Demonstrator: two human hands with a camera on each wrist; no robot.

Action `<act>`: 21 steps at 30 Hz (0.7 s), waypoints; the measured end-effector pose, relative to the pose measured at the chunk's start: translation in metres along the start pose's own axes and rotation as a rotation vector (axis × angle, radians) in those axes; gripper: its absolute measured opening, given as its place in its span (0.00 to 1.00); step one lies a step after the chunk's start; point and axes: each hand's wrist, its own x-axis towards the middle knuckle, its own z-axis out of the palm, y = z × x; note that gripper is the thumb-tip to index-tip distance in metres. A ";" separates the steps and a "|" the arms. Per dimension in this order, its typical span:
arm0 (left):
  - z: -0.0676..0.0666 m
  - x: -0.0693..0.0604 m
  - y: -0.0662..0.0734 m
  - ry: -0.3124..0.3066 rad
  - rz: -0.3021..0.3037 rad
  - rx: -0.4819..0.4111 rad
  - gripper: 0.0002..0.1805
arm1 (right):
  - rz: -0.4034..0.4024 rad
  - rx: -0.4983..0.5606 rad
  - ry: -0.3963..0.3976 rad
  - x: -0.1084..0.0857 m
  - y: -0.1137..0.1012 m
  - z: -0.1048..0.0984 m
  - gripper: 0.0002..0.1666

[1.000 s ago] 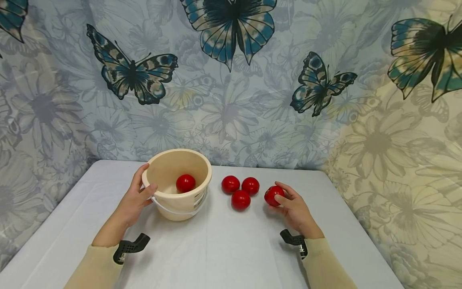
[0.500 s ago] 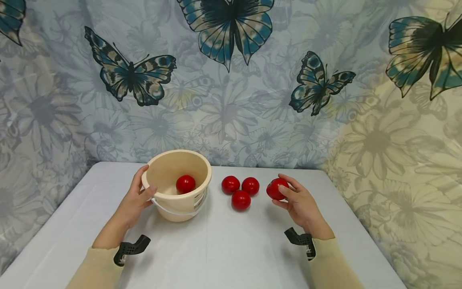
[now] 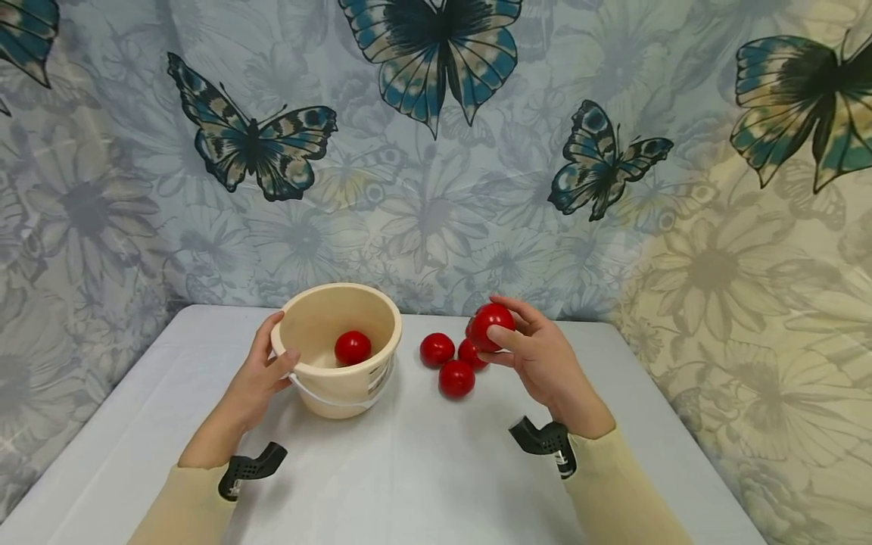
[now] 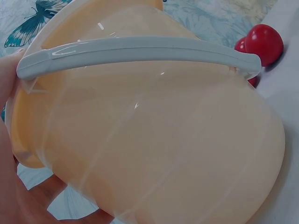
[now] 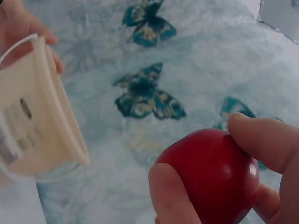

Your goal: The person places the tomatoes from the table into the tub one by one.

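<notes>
A cream bucket with a white handle stands on the left of the table, tilted slightly toward me. My left hand grips its rim on the left side, thumb in front. Inside the bucket lies one red tomato. My right hand holds another glossy red tomato between thumb and fingers, raised above the table. Below and left of it, a tomato, a second tomato and a third, partly hidden tomato sit close together on the table.
A white cloth covers the table. Behind it hangs a fabric backdrop printed with butterflies and flowers. Each wrist wears a black camera mount, such as the right mount.
My right hand has lifted the tomato off the table and carried it up and left, over the loose group. My left hand stays on the bucket rim.
</notes>
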 end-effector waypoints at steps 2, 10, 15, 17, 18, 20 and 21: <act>0.000 0.000 0.000 -0.001 -0.002 -0.005 0.41 | -0.019 -0.016 -0.022 0.005 -0.006 0.013 0.33; 0.001 0.000 0.000 0.001 -0.001 -0.004 0.40 | -0.060 -0.235 -0.085 0.020 -0.023 0.068 0.32; 0.001 0.000 0.000 0.004 -0.003 -0.005 0.41 | -0.041 -0.228 -0.135 0.037 -0.023 0.095 0.30; 0.001 0.000 0.000 0.005 -0.004 -0.004 0.41 | -0.029 -0.188 -0.161 0.045 -0.020 0.104 0.30; 0.000 0.000 0.000 0.005 -0.004 -0.004 0.41 | -0.025 -0.166 -0.173 0.048 -0.018 0.107 0.30; 0.000 0.000 0.000 0.006 -0.006 -0.002 0.41 | -0.017 -0.133 -0.194 0.054 -0.014 0.114 0.30; 0.000 0.000 0.000 0.006 -0.006 -0.002 0.41 | -0.014 -0.117 -0.201 0.056 -0.012 0.117 0.30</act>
